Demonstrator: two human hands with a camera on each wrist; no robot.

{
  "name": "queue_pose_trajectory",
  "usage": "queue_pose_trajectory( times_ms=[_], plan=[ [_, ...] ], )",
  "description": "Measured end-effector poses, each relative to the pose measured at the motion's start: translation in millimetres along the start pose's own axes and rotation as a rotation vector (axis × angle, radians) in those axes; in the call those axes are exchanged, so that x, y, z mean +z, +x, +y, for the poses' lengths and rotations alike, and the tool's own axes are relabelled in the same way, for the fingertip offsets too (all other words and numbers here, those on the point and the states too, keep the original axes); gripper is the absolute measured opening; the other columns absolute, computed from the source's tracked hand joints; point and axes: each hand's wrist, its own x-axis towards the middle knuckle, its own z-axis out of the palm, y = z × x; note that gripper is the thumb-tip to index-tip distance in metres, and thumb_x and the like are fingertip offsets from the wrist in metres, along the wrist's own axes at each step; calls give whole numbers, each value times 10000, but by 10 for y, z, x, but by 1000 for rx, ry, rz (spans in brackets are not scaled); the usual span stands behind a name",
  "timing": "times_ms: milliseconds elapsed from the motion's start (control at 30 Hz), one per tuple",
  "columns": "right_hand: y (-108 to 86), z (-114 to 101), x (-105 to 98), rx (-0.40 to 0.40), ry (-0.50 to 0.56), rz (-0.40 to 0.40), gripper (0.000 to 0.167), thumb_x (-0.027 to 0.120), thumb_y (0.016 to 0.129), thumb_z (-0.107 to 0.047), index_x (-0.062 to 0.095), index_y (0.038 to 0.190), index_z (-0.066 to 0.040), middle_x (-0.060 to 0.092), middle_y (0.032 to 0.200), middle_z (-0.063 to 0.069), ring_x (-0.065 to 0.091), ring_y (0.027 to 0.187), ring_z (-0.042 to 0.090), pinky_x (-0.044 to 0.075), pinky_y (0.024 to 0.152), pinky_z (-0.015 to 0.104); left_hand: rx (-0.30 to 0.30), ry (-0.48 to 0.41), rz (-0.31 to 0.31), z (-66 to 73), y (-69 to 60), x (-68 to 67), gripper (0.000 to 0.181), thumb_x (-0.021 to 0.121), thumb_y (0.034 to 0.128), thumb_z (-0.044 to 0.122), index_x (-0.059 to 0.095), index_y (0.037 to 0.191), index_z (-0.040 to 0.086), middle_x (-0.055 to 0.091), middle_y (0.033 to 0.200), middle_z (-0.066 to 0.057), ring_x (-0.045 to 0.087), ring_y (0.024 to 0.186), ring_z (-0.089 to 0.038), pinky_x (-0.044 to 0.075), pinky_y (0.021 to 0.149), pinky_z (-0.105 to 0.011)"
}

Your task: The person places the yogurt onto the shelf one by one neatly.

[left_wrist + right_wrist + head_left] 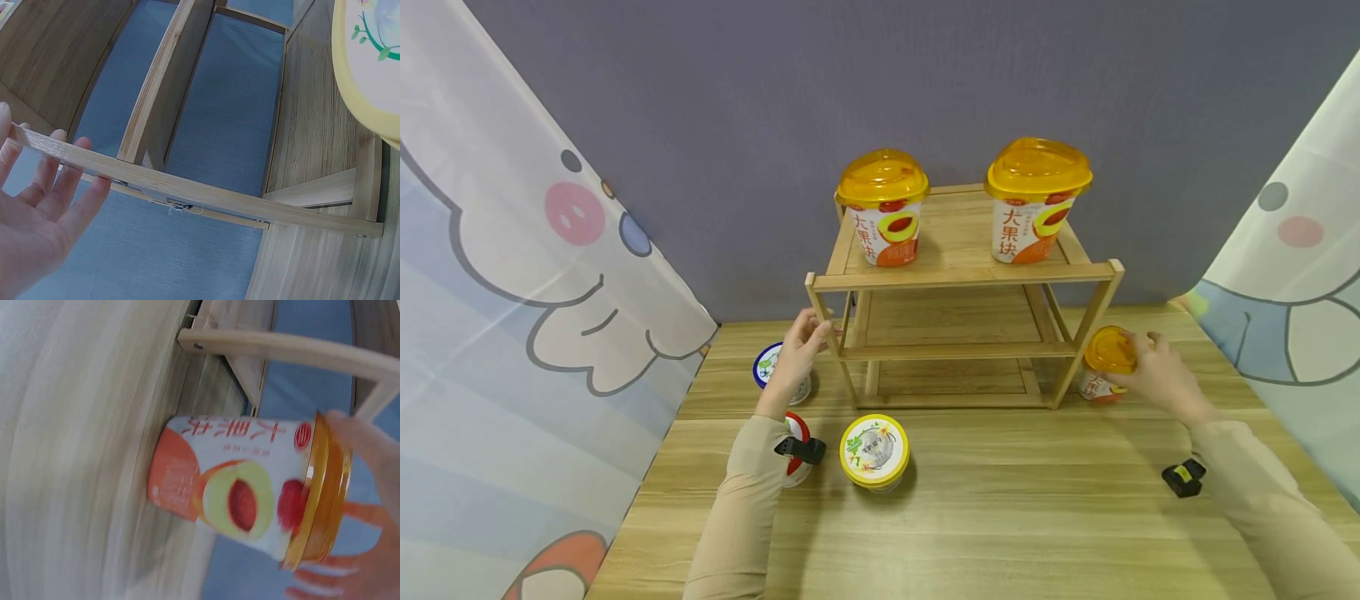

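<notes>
Where the grey wall (pixel 760 125) meets the wooden table (pixel 1037 517): a left curtain (pixel 475 317) with cartoon figures closes the nine o'clock side, a right curtain (pixel 1300 317) the three o'clock side.
Wooden shelf (pixel 966 277): three tiers, at the centre of the dial in the head view, its long axis running from nine to three o'clock.
Left hand (pixel 797 354): at nine o'clock, thumb and fingertips pinching the shelf's front left leg (pixel 187 184).
Right hand (pixel 1161 375): at four o'clock, thumb and fingers closed round the top of the gripped cup.
Gripped cup (pixel 231 481): at four o'clock, just beside the shelf's right leg; long axis near vertical, orange lid (pixel 322 494) uppermost, print towards the person. In the right wrist view that axis lies across, lid end at three o'clock, base at nine; whether the base touches the table I cannot tell.
Shelf-top cups: left cup (pixel 887 233) at eleven o'clock, right cup (pixel 1030 229) at one, both upright, lids up, print to the front.
Tubs: yellow-rimmed tub (pixel 874 450) at seven o'clock, lid up; red-rimmed tub (pixel 797 427) and blue-rimmed tub (pixel 767 362) towards eight, both partly hidden.
Wrist cameras: black, left one (pixel 801 451) and right one (pixel 1183 477).
</notes>
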Motion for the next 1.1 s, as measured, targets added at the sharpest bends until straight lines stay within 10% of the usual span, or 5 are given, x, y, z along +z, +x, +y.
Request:
queue_pose_trajectory(
  times_ms=[233,667,900,1100],
  plan=[
    [17,216,36,-95,233,63,741,739,700,-199,347,1245,115,246,1155,466,255,1013,601,256,723,691,23,22,2,-62,11,-9,318,440,934,181,420,1190,-7,482,1026,-308,477,1043,-384,407,878,-464],
    [-16,361,116,-101,324,55,780,740,702,-132,305,1314,78,279,1170,413,255,1022,577,265,730,666,53,-62,-14,-64,12,-3,309,437,935,158,410,1184,-23,480,1012,-303,461,1036,-468,421,879,-454],
    [-13,398,182,-84,333,40,817,750,693,-137,281,1329,71,251,1183,432,254,1025,587,270,739,677,25,-16,3,-48,1,0,312,443,931,176,412,1175,-16,554,922,-15,493,1028,-398,397,884,-488],
    [-2,413,229,-92,334,47,812,748,693,-122,280,1321,91,263,1120,442,306,961,541,312,710,629,25,9,-13,-41,-2,-8,311,429,937,176,410,1192,-1,500,1017,-245,483,1040,-413,385,893,-501]
  ],
)
